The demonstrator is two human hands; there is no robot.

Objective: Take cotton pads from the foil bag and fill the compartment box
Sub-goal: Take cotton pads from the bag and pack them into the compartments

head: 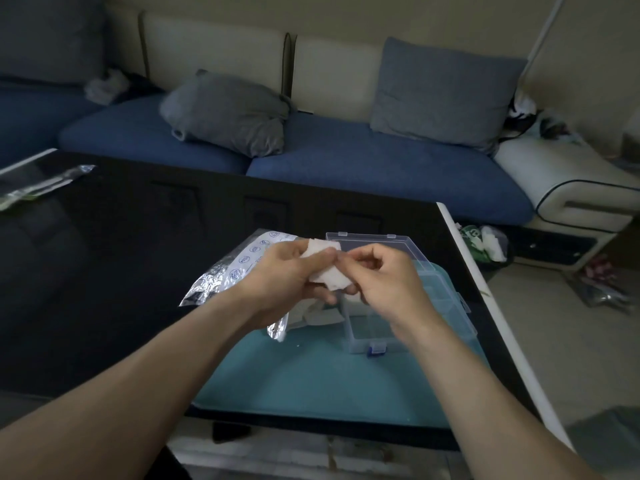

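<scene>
The left hand (294,271) grips a small stack of white cotton pads (329,275), fingers curled round it. The right hand (377,275) pinches the stack's upper edge between thumb and forefinger, apparently peeling off one pad. Both hands hover above the surface (104,271).

The foil bag (221,275) lies under and beyond the left hand, mouth toward the person. The compartment box (367,336), lid open, sits directly below the right hand on a teal mat (311,379). A white item shows in the compartment beneath the hands; the near compartment looks empty.

Risks, as judged:
- Pads cling; two may lift together, causing uneven filling.
- A loose left-hand grip could drop the stack onto the mat.
- A forearm could brush the bag and spill it.

Markings: blue round symbols are printed on the bag; the text is too small to read.
</scene>
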